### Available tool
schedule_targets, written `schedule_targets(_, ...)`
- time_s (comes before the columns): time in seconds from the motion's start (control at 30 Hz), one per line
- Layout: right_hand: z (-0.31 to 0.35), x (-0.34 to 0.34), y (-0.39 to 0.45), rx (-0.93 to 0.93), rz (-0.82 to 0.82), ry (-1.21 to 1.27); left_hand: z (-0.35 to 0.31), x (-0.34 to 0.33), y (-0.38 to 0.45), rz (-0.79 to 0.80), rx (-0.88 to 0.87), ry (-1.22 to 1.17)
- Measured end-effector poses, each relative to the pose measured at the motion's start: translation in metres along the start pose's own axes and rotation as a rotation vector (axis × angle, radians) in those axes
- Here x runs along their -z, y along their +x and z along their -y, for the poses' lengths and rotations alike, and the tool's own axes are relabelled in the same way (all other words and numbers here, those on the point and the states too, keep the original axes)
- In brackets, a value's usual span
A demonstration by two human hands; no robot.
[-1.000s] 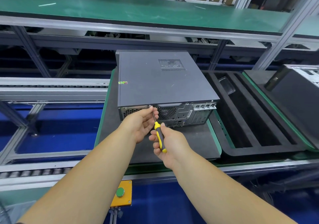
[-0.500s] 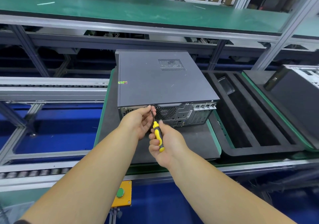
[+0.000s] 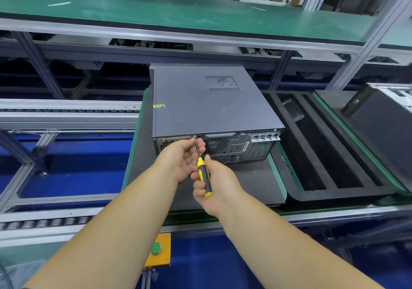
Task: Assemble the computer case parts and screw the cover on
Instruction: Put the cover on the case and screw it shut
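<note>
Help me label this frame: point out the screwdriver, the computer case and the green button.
screwdriver (image 3: 203, 175): head view, on its yellow-black handle.
computer case (image 3: 207, 108): head view, on its grey top cover.
green button (image 3: 155, 248): head view, on its round cap.

Screw (image 3: 194, 136) too small to discern

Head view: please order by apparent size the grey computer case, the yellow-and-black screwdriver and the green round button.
1. Grey computer case
2. Yellow-and-black screwdriver
3. Green round button, which still looks smallest though it is nearer the camera.
</note>
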State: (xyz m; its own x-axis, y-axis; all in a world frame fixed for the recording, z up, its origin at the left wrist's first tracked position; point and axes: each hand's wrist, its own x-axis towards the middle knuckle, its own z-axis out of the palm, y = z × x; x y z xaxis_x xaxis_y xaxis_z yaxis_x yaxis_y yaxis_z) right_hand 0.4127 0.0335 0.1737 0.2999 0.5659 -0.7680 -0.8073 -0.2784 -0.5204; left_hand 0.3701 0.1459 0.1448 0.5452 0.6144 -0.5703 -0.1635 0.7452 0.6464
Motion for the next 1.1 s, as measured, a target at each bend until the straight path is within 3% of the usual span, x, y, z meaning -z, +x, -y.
schedule_targets(0.17,-0.007,0.001,-0.003,0.067,-0.020,0.046,0.002,0.002,0.003,0.013,-0.024,0.020)
schedule_targets(0.3,-0.002,-0.002,-0.002,0.012,-0.050,-0.019,0.003,0.002,0.008,-0.018,-0.016,-0.011)
schedule_targets(0.57,-0.003,0.000,-0.002,0.076,0.007,-0.048,0.003,-0.001,0.009,-0.044,-0.018,-0.039)
schedule_targets(0.77,0.003,-0.003,0.000,0.055,-0.100,-0.150,0.003,0.003,0.008,-0.045,0.012,0.034)
schedule_targets(0.93,0.009,0.001,0.002,-0.012,0.006,-0.009,0.001,0.002,0.008,-0.001,-0.005,-0.051)
schedule_targets(1.1,0.003,0.001,0.000,0.060,0.035,0.038,0.003,0.000,0.011,-0.020,-0.022,-0.069)
